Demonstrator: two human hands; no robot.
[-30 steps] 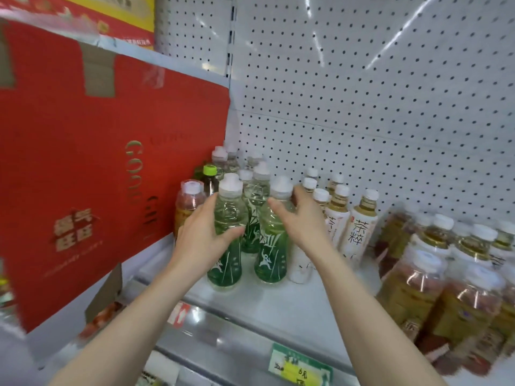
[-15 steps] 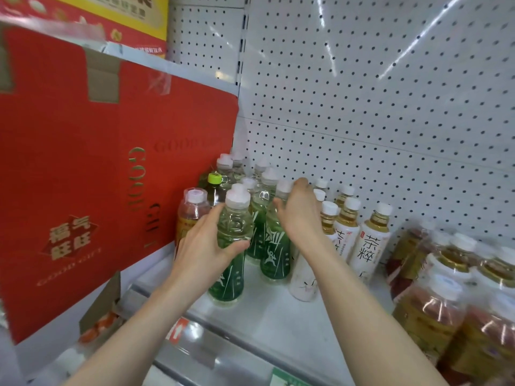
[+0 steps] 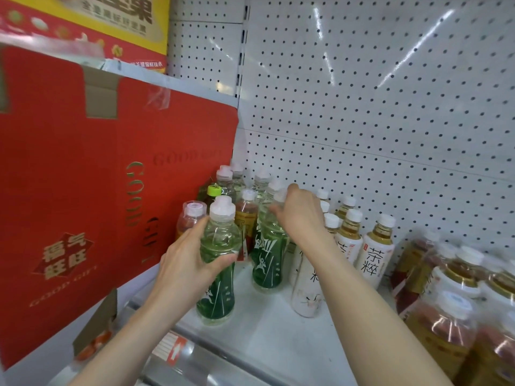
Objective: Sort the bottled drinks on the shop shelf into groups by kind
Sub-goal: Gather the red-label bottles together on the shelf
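**Green bottles getting pulled out of the mix, one in each hand**

So from where I'm standing, the left hand (image 3: 186, 260) hasn't budged in the last second. It's still wrapped round the middle of the front green bottle (image 3: 217, 296), thumb across the front, and the bottle sits upright near the front edge of the shelf (image 3: 264, 335). The right hand (image 3: 301, 215) is the one that moved. It was lower on the second green bottle (image 3: 269, 260) and has now slid up and back, so the fingers curl over its neck just beside the white cap. I can't see the far fingers, but it looks like a proper grip.

The two green ones also stand a bit further apart now, and an amber bottle (image 3: 246, 218) shows in the gap behind them. My guess is they're being split off from the odd ones jammed against the red carton (image 3: 83, 176), so the sort is well underway but not finished.

Looks-wise, both have pale greenish liquid, a dark green wrap with white streaks on the lower half, a pinched waist and a chunky white cap. The white tea bottles (image 3: 374, 254) are already grouped just to the right.
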